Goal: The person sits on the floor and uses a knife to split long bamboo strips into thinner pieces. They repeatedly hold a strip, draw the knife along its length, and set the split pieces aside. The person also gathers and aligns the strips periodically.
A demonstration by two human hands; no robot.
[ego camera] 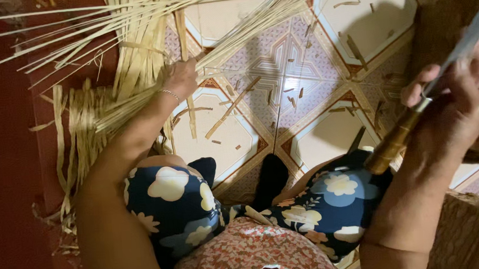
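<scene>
Head view, looking straight down over the seated person's knees. Left hand point(182, 77) is stretched forward with a thin silver bracelet point(169, 93) at the wrist, fingers clenched around a bundle of long pale split-bamboo strips point(134, 41). The strips fan outward from the grasp toward the top edge and to both sides, some crossing the dark red surface point(7, 137) at the left.

Right hand point(453, 102) is raised near the lens at the right, fingers wrapped round a knife with a brown wooden handle and long grey metal blade point(415, 112). The handle end points down toward the right knee — the blade runs up and out at the top right corner, blurred.

Surroundings: a looser heap of wider pale strips point(79, 139) lies beside the left forearm, partly hidden by it. Patterned floor tiles in white, pink and brown point(280, 76) carry scattered short bamboo offcuts point(232, 104) — these lie between the two hands, well apart from the knife. Dark blue shorts with cream flowers point(172, 205) cover both knees at the bottom. A brown woven surface point(472, 231) sits at the lower right, behind the right forearm.
</scene>
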